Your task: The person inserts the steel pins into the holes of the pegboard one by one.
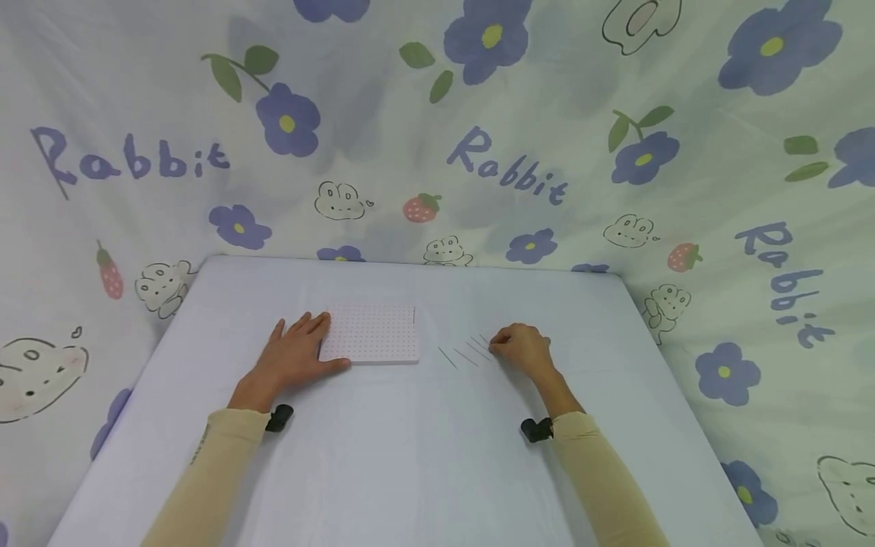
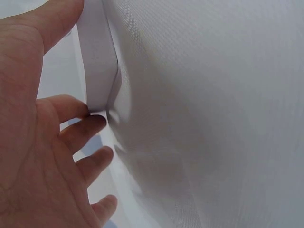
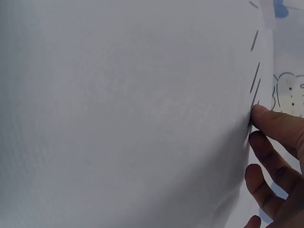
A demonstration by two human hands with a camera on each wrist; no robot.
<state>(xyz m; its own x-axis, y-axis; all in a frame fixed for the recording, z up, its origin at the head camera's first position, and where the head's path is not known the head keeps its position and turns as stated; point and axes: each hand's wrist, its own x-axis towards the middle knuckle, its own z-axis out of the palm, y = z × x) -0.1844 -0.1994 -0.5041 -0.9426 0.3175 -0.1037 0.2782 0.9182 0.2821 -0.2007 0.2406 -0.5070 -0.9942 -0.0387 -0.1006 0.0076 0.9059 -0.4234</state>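
Observation:
A white board with a grid of small dots (image 1: 372, 334) lies flat on the table. My left hand (image 1: 295, 353) holds its near left corner, thumb along the front edge and fingers spread at the left side. The left wrist view shows the board's plain side wall (image 2: 97, 57) between thumb and index finger. A short dark stick (image 1: 414, 314) stands at the board's far right corner. Right of the board lie several thin dark sticks (image 1: 466, 357), roughly parallel. My right hand (image 1: 522, 348) has thumb and index fingertips at the rightmost ones; I cannot tell whether it pinches one.
The table (image 1: 396, 456) has a white cover. Behind and beside it hangs a cloth (image 1: 383, 152) printed with flowers and rabbits. A small black device (image 1: 279, 418) sits at the left wrist, and another black device (image 1: 536, 430) at the right wrist.

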